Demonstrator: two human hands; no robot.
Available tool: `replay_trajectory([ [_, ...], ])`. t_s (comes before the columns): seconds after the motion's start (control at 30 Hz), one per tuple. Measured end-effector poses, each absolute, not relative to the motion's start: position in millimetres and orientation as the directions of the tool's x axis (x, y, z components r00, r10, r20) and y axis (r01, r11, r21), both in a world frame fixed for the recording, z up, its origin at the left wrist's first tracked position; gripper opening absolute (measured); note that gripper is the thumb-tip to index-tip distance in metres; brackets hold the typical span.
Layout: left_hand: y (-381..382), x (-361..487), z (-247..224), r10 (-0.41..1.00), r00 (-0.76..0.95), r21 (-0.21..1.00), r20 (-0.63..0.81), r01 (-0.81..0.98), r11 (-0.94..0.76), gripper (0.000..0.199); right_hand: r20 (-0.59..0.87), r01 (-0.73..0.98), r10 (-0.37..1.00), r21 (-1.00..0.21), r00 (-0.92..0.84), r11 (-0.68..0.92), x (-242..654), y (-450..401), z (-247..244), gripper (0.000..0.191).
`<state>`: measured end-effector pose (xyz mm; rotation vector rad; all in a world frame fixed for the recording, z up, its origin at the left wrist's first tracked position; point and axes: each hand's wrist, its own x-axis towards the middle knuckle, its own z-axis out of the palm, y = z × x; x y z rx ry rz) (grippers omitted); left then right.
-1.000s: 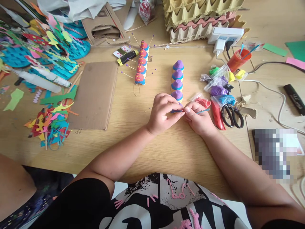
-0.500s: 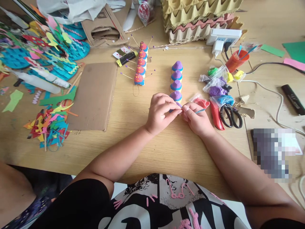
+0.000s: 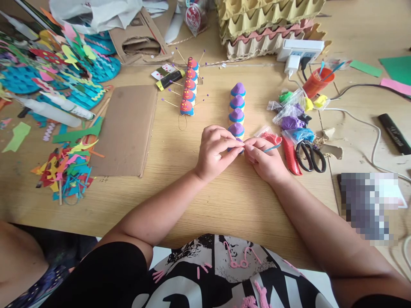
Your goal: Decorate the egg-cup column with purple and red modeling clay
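Over a wood-grained table [image 3: 192,209], pinching thumb and forefinger of the left hand [image 3: 215,154] together, impossible to tell on what. Just beside, gripping a thin blue stick [image 3: 272,148] in the right hand [image 3: 263,160]. Immediately beyond, partly hidden: a row of purple-topped humps [image 3: 236,115]. Farther out: black-handled scissors [image 3: 309,149] to the right, brown cardboard [image 3: 125,128] to the left.

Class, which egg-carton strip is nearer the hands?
The purple-topped egg-carton strip, its near end partly hidden by the left hand; the red-topped strip, with sticks, is farther left.
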<state>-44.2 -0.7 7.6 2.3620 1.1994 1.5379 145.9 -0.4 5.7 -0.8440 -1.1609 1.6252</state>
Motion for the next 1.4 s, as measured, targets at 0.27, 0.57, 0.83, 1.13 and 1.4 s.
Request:
replay_trajectory([
  [0.27, -0.4, -44.7, 6.7, 0.677, 0.196, 0.475, 0.709, 0.577, -0.665, 0.010, -0.045, -0.282, 0.960, -0.951, -0.278, -0.126, 143.5, 0.8, 9.0, 0.037],
  [0.57, -0.9, -45.3, 7.7, 0.701, 0.157, 0.496, 0.696, 0.600, -0.628, 0.013, -0.088, -0.403, 0.961, -0.895, -0.262, -0.192, 142.5, 2.9, 14.1, 0.039],
  [0.83, -0.4, -44.9, 7.9, 0.688, 0.139, 0.490, 0.712, 0.603, -0.629, 0.012, -0.108, -0.349, 0.958, -0.916, -0.266, -0.200, 144.7, 3.9, 11.6, 0.049],
  [1.13, -0.6, -45.2, 7.7, 0.712, 0.148, 0.489, 0.687, 0.631, -0.602, 0.012, -0.129, -0.393, 0.952, -0.889, -0.276, -0.234, 146.8, 5.7, 12.6, 0.044],
  [1.4, -0.9, -44.8, 8.0, 0.680, 0.141, 0.485, 0.719, 0.599, -0.637, 0.010, -0.134, -0.399, 0.956, -0.887, -0.262, -0.233, 146.2, 5.6, 14.2, 0.044],
])
